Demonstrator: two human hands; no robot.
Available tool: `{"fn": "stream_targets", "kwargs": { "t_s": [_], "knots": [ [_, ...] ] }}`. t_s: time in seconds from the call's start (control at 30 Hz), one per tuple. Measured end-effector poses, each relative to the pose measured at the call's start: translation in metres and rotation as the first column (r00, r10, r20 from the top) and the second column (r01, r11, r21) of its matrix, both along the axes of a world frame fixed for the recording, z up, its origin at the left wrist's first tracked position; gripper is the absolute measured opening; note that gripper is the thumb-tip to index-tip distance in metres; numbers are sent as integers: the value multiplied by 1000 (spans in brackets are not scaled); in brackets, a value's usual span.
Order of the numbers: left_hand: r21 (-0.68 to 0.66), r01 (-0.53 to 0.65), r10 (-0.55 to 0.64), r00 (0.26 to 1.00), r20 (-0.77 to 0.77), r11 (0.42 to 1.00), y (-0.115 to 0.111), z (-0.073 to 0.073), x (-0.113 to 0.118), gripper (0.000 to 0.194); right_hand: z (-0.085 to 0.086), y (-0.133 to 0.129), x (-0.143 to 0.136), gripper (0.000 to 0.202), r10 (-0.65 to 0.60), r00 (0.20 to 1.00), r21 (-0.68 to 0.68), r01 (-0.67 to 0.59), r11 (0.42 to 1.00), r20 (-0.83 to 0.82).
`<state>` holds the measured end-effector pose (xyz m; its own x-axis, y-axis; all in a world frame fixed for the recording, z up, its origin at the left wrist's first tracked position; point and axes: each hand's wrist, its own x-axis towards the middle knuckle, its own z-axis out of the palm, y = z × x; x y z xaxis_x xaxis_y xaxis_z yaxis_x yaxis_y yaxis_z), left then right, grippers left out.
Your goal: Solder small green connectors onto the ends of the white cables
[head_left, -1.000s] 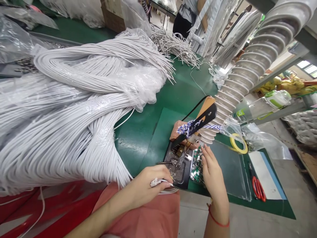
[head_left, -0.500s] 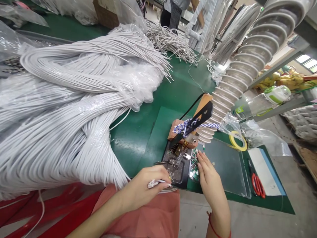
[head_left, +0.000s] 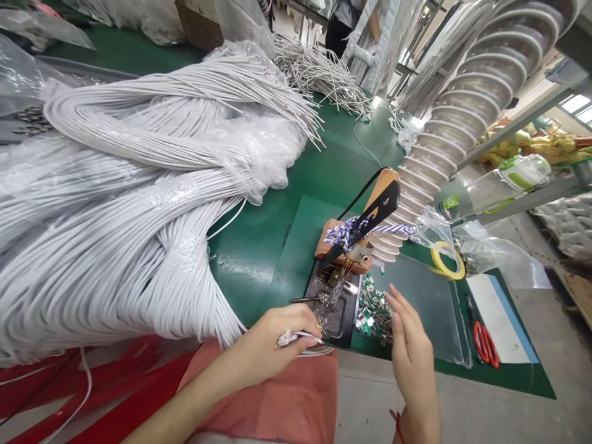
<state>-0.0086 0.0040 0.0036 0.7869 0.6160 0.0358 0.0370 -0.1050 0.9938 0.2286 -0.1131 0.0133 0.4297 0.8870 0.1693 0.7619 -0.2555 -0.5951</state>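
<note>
My left hand (head_left: pixel 282 339) is closed around several white cables (head_left: pixel 300 337), at the near edge of the bench. Just beyond it lies a black tray (head_left: pixel 341 317) with metal bits in it. Over the tray, a soldering iron with an orange and black handle (head_left: pixel 382 200) is tied with blue-and-white cord (head_left: pixel 345 234) to a brick (head_left: pixel 326 237). My right hand (head_left: pixel 411 345) holds nothing, its fingers stretched out. It is to the right of a pile of small green circuit boards with metal connectors (head_left: pixel 372 308), apart from most of them.
Large bundles of white cable (head_left: pixel 115 246) cover the left side. A ribbed clear hose (head_left: pixel 462 111) slants down from the upper right. Yellow tape (head_left: pixel 448 262), red-handled scissors (head_left: pixel 485 345) and a bottle (head_left: pixel 499 182) are at right. A person (head_left: pixel 340 31) stands in the background.
My right hand has moved right, off the small circuit boards, and more of the pile shows. My left hand keeps its hold on the cables.
</note>
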Motion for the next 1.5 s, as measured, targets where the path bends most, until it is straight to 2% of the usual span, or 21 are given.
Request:
{"fn": "stream_targets", "kwargs": {
  "t_s": [0.07,0.1,0.17,0.27,0.4,0.6,1.07,1.2,1.3,1.4,1.5],
  "knots": [
    [-5,0,0,1000,-11,1000,0,0,0,13,6,-2,0,35,-85,993,82,91,992,-75],
    [-5,3,-3,1000,-14,1000,0,0,0,13,9,-2,0,34,-101,990,77,109,991,-96],
    [-2,15,-15,1000,-17,1000,0,-1,0,13,12,-1,2,29,-63,993,1,63,998,-100],
    [-1,10,-10,1000,-8,1000,-1,0,0,13,12,4,5,21,53,993,-147,-68,987,-102],
    [-22,-9,9,1000,-5,1000,-1,3,0,14,6,10,5,22,97,992,-219,-112,969,-77],
    [-15,0,0,1000,-12,1000,0,1,-1,15,1,12,7,18,86,994,-227,-99,969,-66],
    [-12,8,-8,1000,-24,1000,-2,-2,-3,16,6,17,4,21,84,991,-195,-103,975,-101],
    [4,14,-14,999,-34,1000,-2,-4,-3,18,10,14,5,20,-33,979,-174,-3,985,-201],
    [16,14,-14,1000,-28,1000,-1,-4,-3,20,13,9,-1,21,-124,933,-148,78,986,-338],
    [17,15,-15,1000,-12,1000,-2,-4,-2,21,14,4,-20,19,-93,855,-87,57,995,-510],
    [-6,-10,10,1000,3,1000,-2,-2,-1,20,7,1,-49,17,-27,797,-52,-6,999,-603]
  ]
}}
